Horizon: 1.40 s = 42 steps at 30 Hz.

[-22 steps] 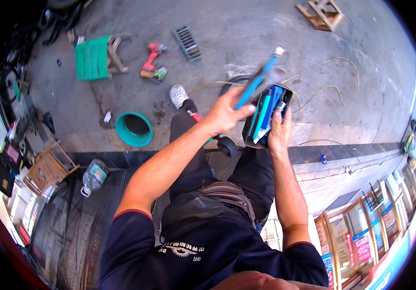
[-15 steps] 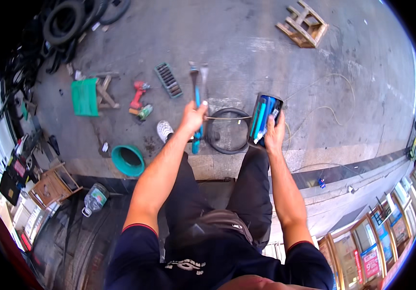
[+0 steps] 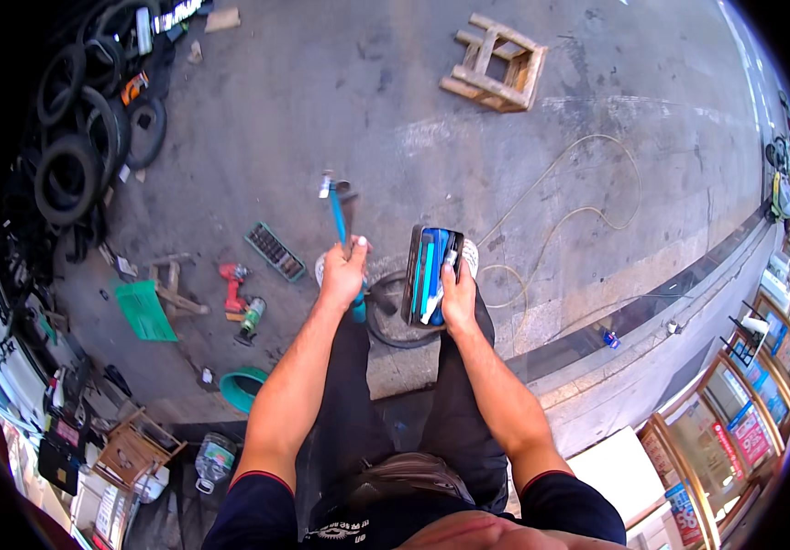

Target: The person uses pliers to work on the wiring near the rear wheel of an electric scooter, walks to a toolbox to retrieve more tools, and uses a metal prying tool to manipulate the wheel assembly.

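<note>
My left hand (image 3: 344, 275) is closed around long hand tools with a blue handle (image 3: 338, 216). Their silver and dark heads point away from me, too blurred to name exactly. My right hand (image 3: 456, 298) grips the side of a dark open tool tray (image 3: 416, 240), its thumb over the contents. Blue and teal tools and a white tube-like piece (image 3: 432, 304) lie in it. Below and between my hands, a black tire (image 3: 401, 341) rests on the ground, partly hidden by the tray and my legs.
A green socket case (image 3: 275, 251), a red power tool (image 3: 233, 286) and a green one (image 3: 250, 321) lie to the left. Beyond are a green-topped stool (image 3: 144, 310) and piled tires (image 3: 69, 179). A wooden stool (image 3: 497, 69) lies ahead; a thin hose (image 3: 587, 213) curls right.
My view has swung right, and both shoes now show beside the tire. I still hold the blue-handled tools and the tray, both now lower in view.
</note>
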Each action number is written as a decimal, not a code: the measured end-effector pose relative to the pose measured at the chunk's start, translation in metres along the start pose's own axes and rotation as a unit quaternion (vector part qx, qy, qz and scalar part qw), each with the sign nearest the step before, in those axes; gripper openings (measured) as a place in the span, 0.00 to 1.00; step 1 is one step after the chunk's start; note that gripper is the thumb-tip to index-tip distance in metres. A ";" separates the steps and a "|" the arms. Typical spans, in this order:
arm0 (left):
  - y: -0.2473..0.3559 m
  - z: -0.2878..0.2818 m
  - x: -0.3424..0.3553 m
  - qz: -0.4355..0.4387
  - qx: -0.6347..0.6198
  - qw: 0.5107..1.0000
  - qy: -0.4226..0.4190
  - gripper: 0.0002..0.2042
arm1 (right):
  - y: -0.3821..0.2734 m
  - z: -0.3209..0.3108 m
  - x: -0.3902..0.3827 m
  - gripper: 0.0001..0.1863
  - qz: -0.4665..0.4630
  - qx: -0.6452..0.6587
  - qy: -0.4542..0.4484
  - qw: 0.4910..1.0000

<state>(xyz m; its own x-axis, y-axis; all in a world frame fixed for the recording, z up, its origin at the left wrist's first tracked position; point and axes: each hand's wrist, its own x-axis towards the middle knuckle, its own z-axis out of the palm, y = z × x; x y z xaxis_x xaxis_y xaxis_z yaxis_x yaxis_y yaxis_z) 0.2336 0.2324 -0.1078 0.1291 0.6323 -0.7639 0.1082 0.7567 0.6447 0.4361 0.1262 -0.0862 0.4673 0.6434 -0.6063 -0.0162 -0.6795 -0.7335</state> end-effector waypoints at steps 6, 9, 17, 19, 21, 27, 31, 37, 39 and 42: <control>0.172 0.084 -0.070 0.034 0.217 0.969 -0.111 0.14 | -0.127 -0.105 -0.030 0.29 0.037 0.192 0.002 0.981; 0.240 0.133 -0.088 0.065 0.278 0.954 -0.096 0.10 | -0.200 -0.180 -0.015 0.30 0.021 0.188 0.004 0.982; 0.357 0.233 -0.020 0.025 0.392 0.917 0.073 0.16 | -0.341 -0.456 0.094 0.31 -0.029 0.051 0.080 0.995; 0.355 0.236 0.005 -0.025 0.370 0.925 0.085 0.18 | -0.365 -0.522 0.121 0.30 -0.057 0.074 0.119 0.988; 0.371 0.278 0.024 -0.079 0.377 0.915 0.115 0.18 | -0.380 -0.591 0.160 0.30 -0.065 0.065 0.155 0.984; 0.403 0.371 0.069 -0.152 0.487 0.856 0.088 0.22 | -0.408 -0.730 0.254 0.25 -0.019 0.118 0.226 0.967; 0.448 0.452 0.170 -0.197 0.447 0.866 0.105 0.23 | -0.486 -0.801 0.357 0.25 0.017 0.248 0.217 0.944; 0.647 0.734 0.306 -0.062 0.349 0.933 0.058 0.18 | -0.601 -0.912 0.492 0.32 0.040 0.112 0.281 0.952; 0.730 0.797 0.343 0.054 0.353 0.934 0.030 0.18 | -0.629 -0.938 0.557 0.29 0.010 0.080 0.234 0.969; 0.844 0.909 0.393 0.144 0.318 0.937 0.006 0.17 | -0.709 -0.967 0.667 0.24 -0.035 0.101 0.194 0.975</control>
<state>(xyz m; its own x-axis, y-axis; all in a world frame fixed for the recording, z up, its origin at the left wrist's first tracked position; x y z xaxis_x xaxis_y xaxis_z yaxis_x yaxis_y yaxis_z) 1.2718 0.9685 0.1626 0.2330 0.8002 -0.5527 0.6361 0.3045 0.7090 1.6144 0.6963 0.3263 0.7719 0.4774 -0.4199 -0.1281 -0.5301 -0.8382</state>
